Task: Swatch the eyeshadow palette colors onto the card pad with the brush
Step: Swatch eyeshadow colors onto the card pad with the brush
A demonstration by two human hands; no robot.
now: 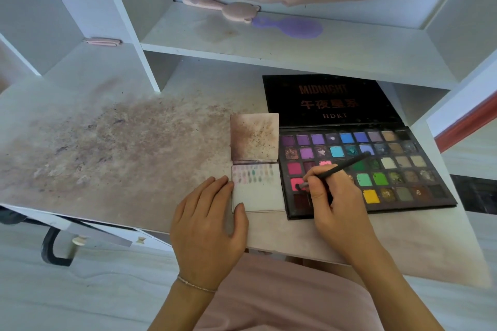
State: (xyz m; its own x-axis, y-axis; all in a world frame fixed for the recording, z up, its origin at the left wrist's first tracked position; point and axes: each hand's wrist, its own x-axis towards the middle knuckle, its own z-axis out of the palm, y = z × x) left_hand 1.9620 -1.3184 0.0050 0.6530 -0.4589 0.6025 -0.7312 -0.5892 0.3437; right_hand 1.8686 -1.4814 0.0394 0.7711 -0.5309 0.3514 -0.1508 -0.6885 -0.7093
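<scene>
The palette (376, 169) lies open and flat on your dusty desk (107, 142), full of little square colors. Your right hand (333, 204) pinches the thin black brush (336, 169), its soft tip in a pink square. Your left hand (207, 223) lies flat, fingers straight, touching the white pad (263, 196).

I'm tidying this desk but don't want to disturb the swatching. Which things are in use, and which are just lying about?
In use: eyeshadow palette, brush gripped by the right hand, card pad steadied by the left hand.

Lying about: pink hairbrush, purple hairbrush, pink clip on the shelf.
</scene>
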